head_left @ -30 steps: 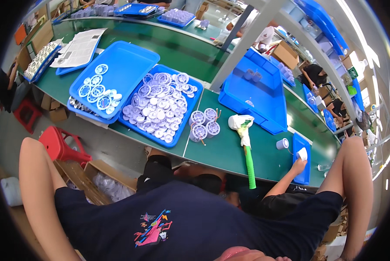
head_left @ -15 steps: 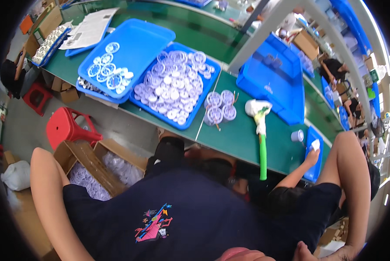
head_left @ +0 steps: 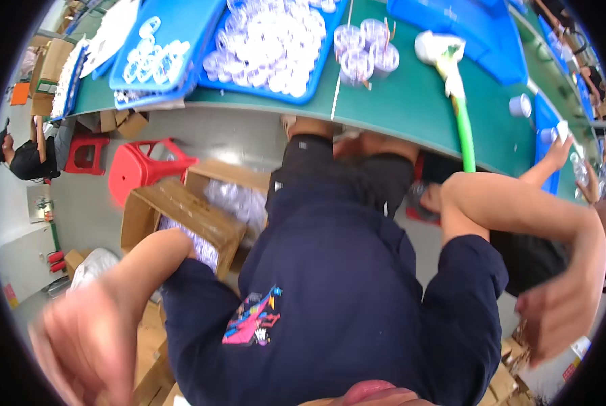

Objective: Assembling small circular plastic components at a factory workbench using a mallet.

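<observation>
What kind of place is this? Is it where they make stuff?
Probably, yes: it looks like a factory workshop. There's a green workbench, a blue tray heaped with pale round plastic parts, and an open cardboard box with more pale pieces inside.

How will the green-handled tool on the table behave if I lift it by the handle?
The green-handled tool will likely feel head-heavy, as its white head is much bulkier than the slim handle. The handle looks stiff, lying nearly straight. The crumpled wrapping below the head might shift if gripped.
</observation>
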{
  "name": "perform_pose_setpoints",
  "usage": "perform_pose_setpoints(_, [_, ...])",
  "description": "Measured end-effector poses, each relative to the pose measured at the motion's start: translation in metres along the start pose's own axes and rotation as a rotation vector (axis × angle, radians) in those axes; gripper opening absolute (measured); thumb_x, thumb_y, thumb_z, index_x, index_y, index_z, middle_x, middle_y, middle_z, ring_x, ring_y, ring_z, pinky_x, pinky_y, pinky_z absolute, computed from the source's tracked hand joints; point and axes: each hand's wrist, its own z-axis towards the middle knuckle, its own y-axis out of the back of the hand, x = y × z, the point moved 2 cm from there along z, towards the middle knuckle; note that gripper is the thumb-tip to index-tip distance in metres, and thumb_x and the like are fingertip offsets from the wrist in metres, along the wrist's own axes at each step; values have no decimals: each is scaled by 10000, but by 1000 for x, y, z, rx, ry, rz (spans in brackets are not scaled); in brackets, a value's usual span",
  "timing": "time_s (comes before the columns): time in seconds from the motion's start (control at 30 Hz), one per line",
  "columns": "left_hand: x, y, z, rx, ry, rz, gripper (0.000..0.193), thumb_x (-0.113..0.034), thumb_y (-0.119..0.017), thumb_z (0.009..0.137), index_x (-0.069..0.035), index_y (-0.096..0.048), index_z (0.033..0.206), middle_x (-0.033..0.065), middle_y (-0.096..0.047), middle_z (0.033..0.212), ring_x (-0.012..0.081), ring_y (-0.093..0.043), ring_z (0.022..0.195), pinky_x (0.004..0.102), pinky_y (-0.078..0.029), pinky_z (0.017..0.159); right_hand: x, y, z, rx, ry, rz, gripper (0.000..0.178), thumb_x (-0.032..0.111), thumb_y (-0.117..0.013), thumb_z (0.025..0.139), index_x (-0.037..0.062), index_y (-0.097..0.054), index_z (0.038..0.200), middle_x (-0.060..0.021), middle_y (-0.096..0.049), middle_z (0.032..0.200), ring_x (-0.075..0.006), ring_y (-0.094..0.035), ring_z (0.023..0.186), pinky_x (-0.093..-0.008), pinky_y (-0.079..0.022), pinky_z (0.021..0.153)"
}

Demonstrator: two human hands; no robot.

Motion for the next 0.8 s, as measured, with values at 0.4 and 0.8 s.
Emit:
perform_pose_setpoints(0.4, [22,-160,-272,293,1480,-128,138,-76,-655,1046,2,-716,1142,68,-740,1088,134,-684,1020,280,-539,934,-197,-185,-142,-1497,388,590,530,438,-609,1081,128,-598,652,47,-583,560,-56,-573,445,-234,-536,530])
perform_pose_setpoints(0.8, [-5,-247,-295,626,1275,-37,412,-50,-723,933,-2,-619,1328,184,-650,1344,333,-633,1236,391,-524,1007,-254,-208,-111,-1836,336,866,587,335,-501,1093,148,-346,559,48,-301,444,-72,-191,357,-258,-199,384])
